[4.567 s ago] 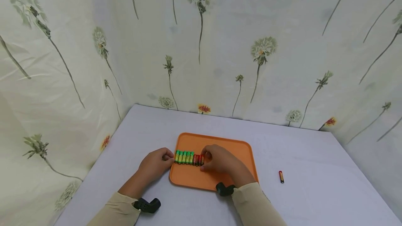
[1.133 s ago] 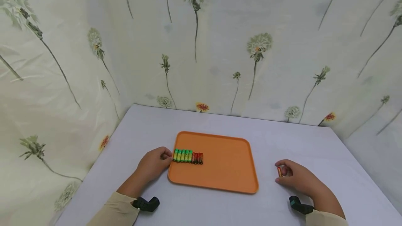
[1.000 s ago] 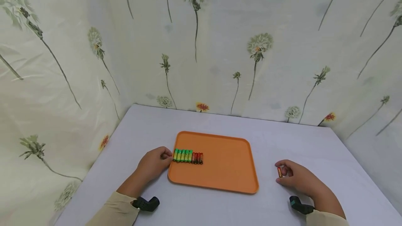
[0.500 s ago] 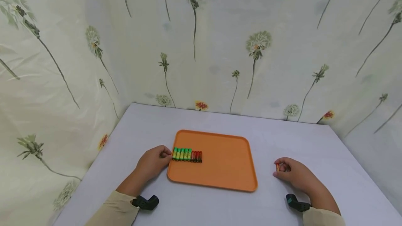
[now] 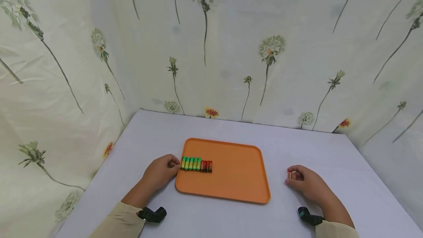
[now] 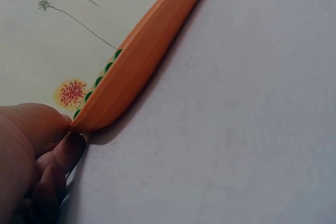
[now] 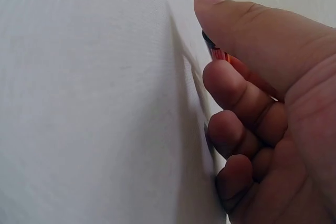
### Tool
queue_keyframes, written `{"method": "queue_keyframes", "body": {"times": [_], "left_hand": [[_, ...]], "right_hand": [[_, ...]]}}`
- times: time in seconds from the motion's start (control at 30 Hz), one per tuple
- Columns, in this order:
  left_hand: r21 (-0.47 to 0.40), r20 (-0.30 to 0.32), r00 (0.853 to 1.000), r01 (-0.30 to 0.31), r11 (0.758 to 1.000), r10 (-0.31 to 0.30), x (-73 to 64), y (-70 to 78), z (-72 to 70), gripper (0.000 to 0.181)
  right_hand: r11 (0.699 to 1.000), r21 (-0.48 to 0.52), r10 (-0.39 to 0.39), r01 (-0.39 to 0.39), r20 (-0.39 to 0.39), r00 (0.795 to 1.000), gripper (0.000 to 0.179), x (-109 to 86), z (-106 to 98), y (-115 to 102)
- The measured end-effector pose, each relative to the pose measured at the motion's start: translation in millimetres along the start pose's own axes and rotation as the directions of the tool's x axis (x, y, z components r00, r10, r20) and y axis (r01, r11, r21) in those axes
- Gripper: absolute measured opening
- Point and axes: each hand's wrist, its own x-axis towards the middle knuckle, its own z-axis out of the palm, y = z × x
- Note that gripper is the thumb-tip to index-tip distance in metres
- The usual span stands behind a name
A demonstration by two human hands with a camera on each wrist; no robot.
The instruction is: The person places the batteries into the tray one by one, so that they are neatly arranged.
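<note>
With thumb and finger, my left hand (image 5: 161, 172) pinches the left rim of an orange tray (image 5: 228, 179); the left wrist view shows the tray's outer wall (image 6: 131, 72) at the fingertips. Inside the tray, against that rim, lies a side-by-side row of batteries: several green-and-yellow ones (image 5: 191, 163), then several shorter red ones (image 5: 206, 166). To the right of the tray, my right hand (image 5: 307, 183) holds a single small red battery (image 5: 290, 175) between thumb and fingers. The right wrist view shows part of this battery (image 7: 218, 53), mostly covered by the thumb and fingers.
A white-covered table (image 5: 228, 219) lies under everything. Behind it and to the left hangs a pale curtain (image 5: 228, 47) printed with dandelions. Black devices (image 5: 152, 215) are strapped to both wrists.
Earlier the right hand was at the red end of the row; it moved right to the lone battery, gripped it and has shifted slightly back toward the tray. The left hand stayed at the rim.
</note>
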Motion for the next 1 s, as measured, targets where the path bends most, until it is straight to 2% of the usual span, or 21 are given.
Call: {"method": "queue_keyframes", "body": {"times": [0.17,0.33,0.5,0.73,1.0], "left_hand": [[0.0,0.01,1.0,-0.005,1.0,0.005,2.4,5.0,0.2,0.008],[0.006,-0.006,1.0,-0.029,1.0,0.029,3.6,5.0,0.5,0.008],[0.003,-0.01,1.0,-0.015,1.0,0.015,1.2,1.7,1.5,0.008],[-0.014,-0.017,0.999,-0.049,0.999,0.049,-0.2,-0.3,1.5,0.008],[-0.013,-0.012,0.999,-0.03,0.999,0.03,-1.4,-0.5,1.0,0.008]], "right_hand": [[1.0,-0.014,-0.006,0.005,-0.013,1.0,0.055,-1.9,-4,-1],[1.0,-0.017,-0.02,0.019,-0.037,0.999,0.053,0.5,-5,-9],[0.999,0.002,-0.033,0.033,-0.032,0.999,0.053,2.4,-3,-23],[0.996,-0.03,-0.084,0.082,-0.079,0.993,0.051,6.6,0,-44],[0.994,0.006,-0.109,0.109,-0.049,0.993,0.05,14.8,6,-71]]}}
